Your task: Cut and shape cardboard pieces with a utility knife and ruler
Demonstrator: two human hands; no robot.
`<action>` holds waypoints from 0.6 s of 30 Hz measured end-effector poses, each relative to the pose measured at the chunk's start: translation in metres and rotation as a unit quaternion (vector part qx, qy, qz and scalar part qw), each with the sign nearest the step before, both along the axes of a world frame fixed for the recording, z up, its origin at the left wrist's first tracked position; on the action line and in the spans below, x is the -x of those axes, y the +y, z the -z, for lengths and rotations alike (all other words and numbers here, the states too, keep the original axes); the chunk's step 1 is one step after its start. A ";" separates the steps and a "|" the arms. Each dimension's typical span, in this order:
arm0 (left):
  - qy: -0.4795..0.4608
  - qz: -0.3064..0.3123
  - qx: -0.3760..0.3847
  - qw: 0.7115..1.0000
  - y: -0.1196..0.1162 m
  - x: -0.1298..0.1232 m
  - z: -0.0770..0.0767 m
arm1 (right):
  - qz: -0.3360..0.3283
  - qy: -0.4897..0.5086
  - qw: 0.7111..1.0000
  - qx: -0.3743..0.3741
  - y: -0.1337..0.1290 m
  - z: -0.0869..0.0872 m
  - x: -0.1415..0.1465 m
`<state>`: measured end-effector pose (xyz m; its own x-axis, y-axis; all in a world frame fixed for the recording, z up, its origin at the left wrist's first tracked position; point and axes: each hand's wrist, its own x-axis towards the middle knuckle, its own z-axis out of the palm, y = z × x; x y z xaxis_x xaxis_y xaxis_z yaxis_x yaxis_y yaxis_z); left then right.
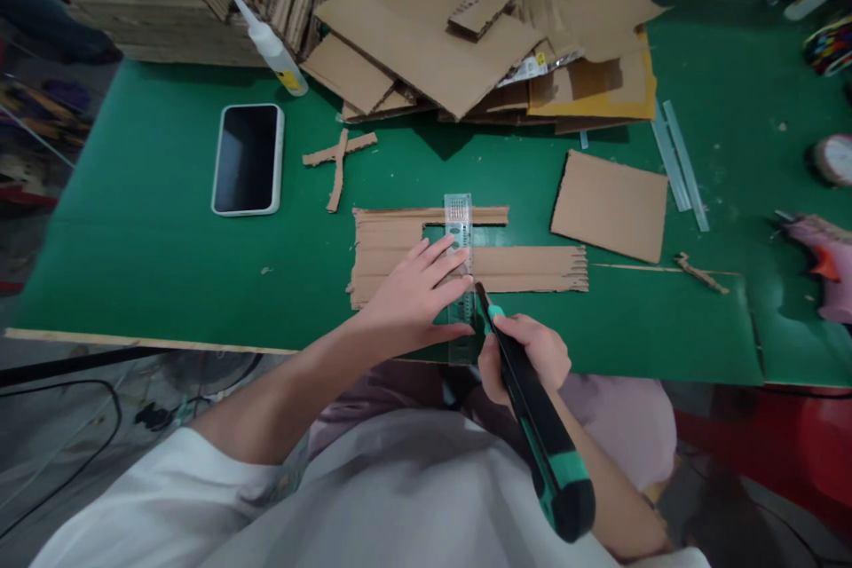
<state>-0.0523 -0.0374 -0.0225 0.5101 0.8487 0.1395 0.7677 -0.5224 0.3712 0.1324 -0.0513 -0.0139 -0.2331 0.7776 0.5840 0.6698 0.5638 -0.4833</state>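
Note:
My left hand (416, 293) lies flat with its fingers spread. It presses a clear plastic ruler (458, 211) that stands crosswise over a corrugated cardboard piece (525, 268). This piece is stepped in outline, with a ragged right end and a narrow strip along its far side. In my right hand (532, 353) is a black and green utility knife (542, 422), gripped around its front part. The knife's tip rests beside the ruler's right edge, at the near edge of the cardboard. Whether the blade touches the cardboard I cannot tell.
Behind lie stacked cardboard sheets (426, 27) and a white glue bottle (276, 53). To the left are a phone (248, 160) and crossed cardboard strips (339, 155). To the right are a cardboard rectangle (611, 206), clear glue sticks (685, 164) and a pink glue gun (825, 262).

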 end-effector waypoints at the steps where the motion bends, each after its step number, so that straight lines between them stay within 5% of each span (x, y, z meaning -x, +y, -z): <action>1: 0.000 0.000 0.000 1.000 0.000 0.000 0.000 | 0.000 0.001 1.000 -0.001 0.000 0.000 0.000; 18: 0.006 -0.001 0.009 1.000 0.000 0.000 0.000 | -0.033 -0.028 0.999 0.003 0.006 0.003 0.004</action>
<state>-0.0522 -0.0371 -0.0222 0.5105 0.8518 0.1180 0.7725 -0.5145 0.3721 0.1280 -0.0449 -0.0174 -0.3167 0.7626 0.5640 0.6570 0.6053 -0.4494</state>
